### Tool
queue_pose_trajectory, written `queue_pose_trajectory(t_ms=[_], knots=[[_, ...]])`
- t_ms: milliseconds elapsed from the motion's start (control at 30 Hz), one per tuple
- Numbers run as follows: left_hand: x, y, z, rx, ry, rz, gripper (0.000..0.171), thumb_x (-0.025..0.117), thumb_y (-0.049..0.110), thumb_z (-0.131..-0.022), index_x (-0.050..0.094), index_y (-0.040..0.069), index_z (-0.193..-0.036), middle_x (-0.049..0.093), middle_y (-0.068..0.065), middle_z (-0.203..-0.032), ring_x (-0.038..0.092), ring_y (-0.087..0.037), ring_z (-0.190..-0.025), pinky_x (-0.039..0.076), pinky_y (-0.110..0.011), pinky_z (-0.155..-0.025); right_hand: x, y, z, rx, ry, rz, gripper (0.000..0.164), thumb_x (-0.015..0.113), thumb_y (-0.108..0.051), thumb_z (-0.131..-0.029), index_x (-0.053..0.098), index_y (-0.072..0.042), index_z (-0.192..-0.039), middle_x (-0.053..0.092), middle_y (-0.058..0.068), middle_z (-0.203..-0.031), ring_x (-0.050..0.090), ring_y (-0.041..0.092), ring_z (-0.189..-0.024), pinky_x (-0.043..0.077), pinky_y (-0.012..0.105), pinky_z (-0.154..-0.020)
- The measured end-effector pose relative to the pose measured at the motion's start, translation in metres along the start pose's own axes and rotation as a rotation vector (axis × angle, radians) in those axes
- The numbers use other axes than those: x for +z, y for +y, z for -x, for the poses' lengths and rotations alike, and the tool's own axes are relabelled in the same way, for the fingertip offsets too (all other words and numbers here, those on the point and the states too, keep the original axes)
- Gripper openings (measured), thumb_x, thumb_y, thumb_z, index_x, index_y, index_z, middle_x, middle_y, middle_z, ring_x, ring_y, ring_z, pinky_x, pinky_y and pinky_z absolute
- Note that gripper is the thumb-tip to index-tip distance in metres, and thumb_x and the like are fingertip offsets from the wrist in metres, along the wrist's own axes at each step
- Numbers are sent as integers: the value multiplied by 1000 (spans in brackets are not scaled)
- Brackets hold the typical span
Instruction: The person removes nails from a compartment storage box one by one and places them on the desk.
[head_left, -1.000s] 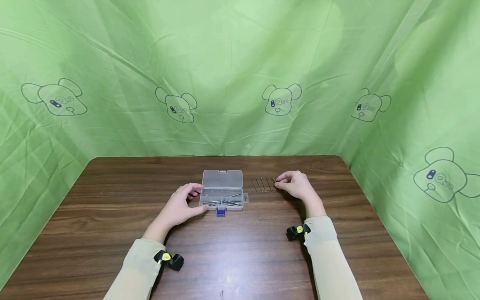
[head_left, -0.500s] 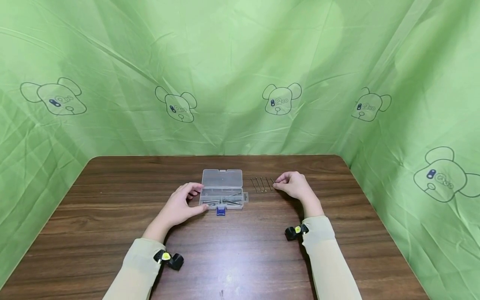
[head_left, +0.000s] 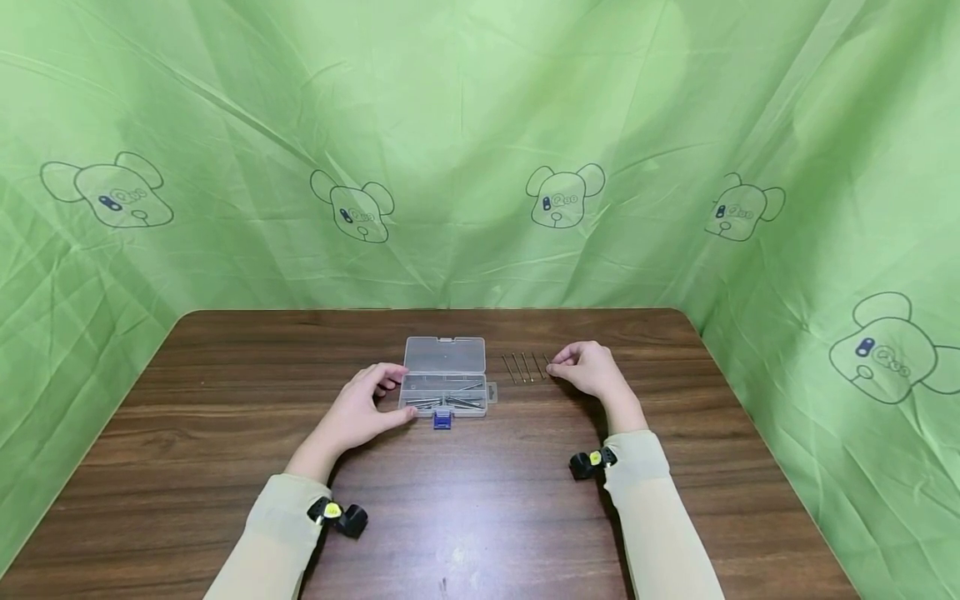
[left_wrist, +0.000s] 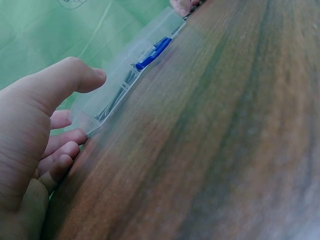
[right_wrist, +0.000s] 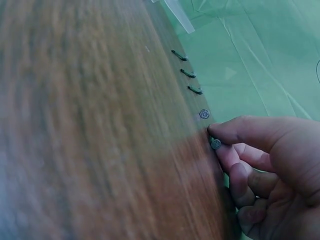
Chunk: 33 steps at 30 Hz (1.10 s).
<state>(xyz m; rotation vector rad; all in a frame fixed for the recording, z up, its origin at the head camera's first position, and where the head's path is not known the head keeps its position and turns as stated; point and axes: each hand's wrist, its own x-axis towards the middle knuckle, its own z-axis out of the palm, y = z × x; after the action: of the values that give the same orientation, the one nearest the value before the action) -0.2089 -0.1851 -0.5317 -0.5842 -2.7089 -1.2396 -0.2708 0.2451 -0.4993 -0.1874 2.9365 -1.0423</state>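
At the left end of a clear plastic box point(head_left: 418, 383) my left hand point(head_left: 363, 408) holds it, thumb on the front corner and fingers along the side. The lid point(head_left: 445, 356) stands open away from me. Inside, several metal nails point(head_left: 465, 403) lie in the front compartments. A blue latch point(head_left: 442, 420) hangs at the front. To the right of the box, several nails point(head_left: 527, 367) lie in a row on the table. At the row's right end my right hand point(head_left: 592, 369) pinches a nail point(right_wrist: 215, 144) between thumb and fingers, its patterned flat head showing in the right wrist view.
A clear hanging tab point(head_left: 492, 392) sticks out from the box's right side. The wooden table point(head_left: 480, 500) has its far edge just beyond the box, and green printed cloth point(head_left: 457, 125) rises behind and on both sides. Both wrists wear small black cameras point(head_left: 351, 522).
My right hand has shifted slightly to the left with the nail, closer to the row, and then stayed there. The left hand and box have not moved.
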Motion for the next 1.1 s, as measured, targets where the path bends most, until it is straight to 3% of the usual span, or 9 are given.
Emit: queue_pose_trajectory(t_ms=[333,700,1100], knots=[[-1,0,0,4,5,0,63,96,30,-83,68,11,-137,70,-2,-122,64,-20,-108,51,-44,-97,0,0,-1,3,1,6,18,87,-30,-91,82,-12,-91,78,-5,-80,70,14,-81,55,44,-88],[-1,2,1,4,4,-2,63,95,31,-84,68,11,-137,70,-3,-122,64,-21,-108,52,-45,-97,-2,1,0,-11,5,-10,19,86,-31,-92,82,-12,-94,78,-6,-81,69,13,-80,53,38,-81],[-2,3,1,-5,-5,0,64,96,31,-84,68,11,-137,69,-2,-122,63,-21,-109,51,-45,-98,-9,-2,2,-3,4,-21,23,86,-32,-95,81,-10,-97,79,-2,-84,69,16,-80,54,39,-81]])
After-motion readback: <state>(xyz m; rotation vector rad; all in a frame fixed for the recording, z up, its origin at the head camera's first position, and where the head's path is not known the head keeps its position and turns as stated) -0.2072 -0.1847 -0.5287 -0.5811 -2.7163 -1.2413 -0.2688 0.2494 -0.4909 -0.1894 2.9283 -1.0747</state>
